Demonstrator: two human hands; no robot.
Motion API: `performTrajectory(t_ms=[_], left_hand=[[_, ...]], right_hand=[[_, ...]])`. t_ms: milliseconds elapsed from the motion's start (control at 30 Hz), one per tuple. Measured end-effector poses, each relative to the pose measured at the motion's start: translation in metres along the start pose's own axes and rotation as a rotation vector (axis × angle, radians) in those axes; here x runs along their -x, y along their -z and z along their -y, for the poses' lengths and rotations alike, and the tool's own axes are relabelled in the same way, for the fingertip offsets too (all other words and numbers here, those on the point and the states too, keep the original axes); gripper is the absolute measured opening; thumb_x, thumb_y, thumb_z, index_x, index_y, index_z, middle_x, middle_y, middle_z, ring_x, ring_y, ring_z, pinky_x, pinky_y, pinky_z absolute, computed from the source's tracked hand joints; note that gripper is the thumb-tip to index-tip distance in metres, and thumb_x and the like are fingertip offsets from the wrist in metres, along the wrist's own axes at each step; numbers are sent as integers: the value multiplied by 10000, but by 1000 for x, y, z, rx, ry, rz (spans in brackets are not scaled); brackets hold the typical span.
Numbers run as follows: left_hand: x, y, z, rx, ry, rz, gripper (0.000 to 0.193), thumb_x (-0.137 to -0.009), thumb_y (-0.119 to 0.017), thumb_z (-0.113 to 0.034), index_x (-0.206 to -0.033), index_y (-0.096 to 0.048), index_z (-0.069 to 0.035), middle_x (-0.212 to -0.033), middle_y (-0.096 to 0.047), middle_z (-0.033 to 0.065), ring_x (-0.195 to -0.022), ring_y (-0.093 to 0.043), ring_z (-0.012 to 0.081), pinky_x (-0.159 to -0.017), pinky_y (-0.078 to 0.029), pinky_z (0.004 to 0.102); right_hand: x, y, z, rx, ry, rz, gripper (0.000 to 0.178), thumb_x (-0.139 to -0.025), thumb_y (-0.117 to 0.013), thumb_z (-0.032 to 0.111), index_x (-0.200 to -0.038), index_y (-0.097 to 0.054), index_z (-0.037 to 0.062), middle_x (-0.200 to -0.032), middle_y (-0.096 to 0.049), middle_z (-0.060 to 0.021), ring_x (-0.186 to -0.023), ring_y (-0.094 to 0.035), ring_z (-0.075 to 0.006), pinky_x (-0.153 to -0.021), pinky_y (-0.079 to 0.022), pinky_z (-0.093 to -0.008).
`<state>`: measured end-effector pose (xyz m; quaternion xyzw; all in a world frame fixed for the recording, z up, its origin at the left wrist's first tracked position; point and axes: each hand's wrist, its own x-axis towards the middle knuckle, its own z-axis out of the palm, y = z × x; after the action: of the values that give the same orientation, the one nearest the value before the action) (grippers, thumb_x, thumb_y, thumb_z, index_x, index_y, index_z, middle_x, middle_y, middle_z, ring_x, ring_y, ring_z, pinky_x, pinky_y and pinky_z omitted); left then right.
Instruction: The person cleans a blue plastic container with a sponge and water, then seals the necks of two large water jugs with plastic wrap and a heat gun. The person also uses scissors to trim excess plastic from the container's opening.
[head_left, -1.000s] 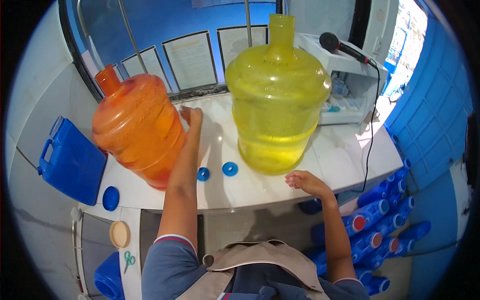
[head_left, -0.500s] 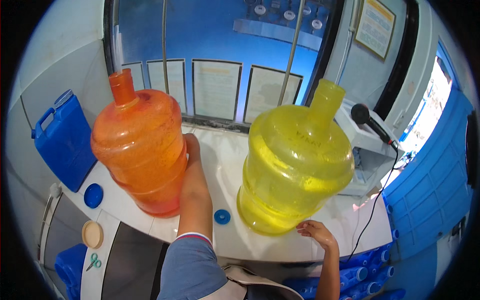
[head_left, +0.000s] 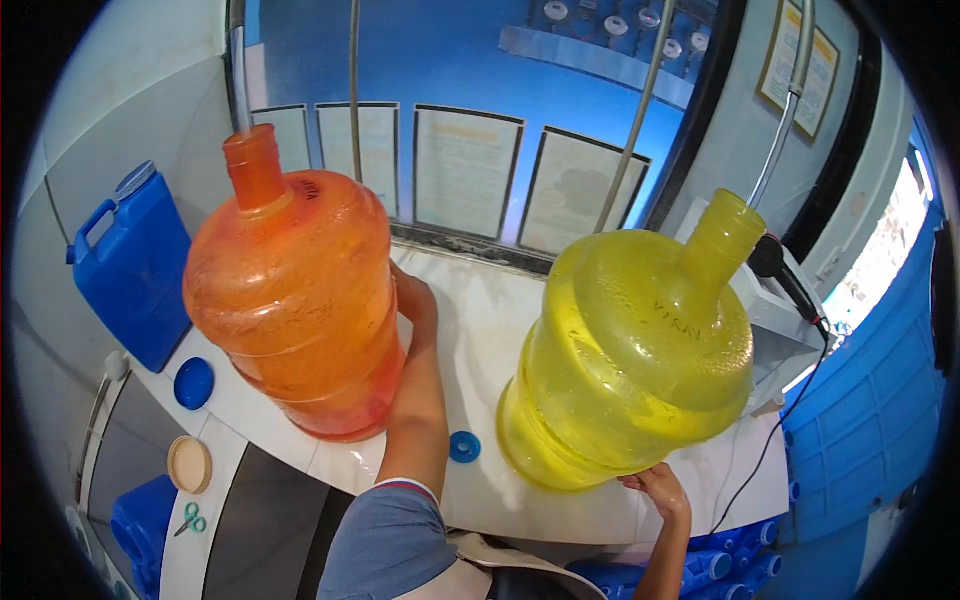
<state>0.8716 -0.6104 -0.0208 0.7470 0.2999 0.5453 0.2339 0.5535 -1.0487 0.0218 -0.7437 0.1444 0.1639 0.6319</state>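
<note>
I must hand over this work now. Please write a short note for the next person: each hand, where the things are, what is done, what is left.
Left hand: flat against the side of the orange water jug, which stands upright and uncapped on the white counter.
Right hand: at the lower edge of the yellow water jug, near the counter's front; the jug leans, also uncapped.
One blue cap lies between the jugs, another left of the orange one.
Done: both jugs are on the counter.
Left: both necks remain open.
</note>
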Motion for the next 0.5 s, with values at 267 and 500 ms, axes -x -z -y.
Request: performTrajectory(t_ms=[267, 500], left_hand=[[32, -5, 21, -100, -97, 292, 497, -808, -501, -60, -1257, -379, 114, -1293, -416, 286, -1222, -372, 408, -1018, -283, 468], [73, 48, 18, 420, 84, 637, 555, -840, -498, -123, -1328, -311, 63, -1240, -461, 238, -1151, -440, 338, -960, -349, 428]], right_hand=[[-45, 37, 34, 129, 175, -338, 207, -838, -489, 142, -811, -601, -30, -628, -558, -52, -579, -494, -114, -562, -432, -289], [-170, 24, 101, 124, 538, -211, 201, -842, -494, 149, -846, -593, -25, -675, -558, -59, -623, -496, -119, -594, -429, -289]])
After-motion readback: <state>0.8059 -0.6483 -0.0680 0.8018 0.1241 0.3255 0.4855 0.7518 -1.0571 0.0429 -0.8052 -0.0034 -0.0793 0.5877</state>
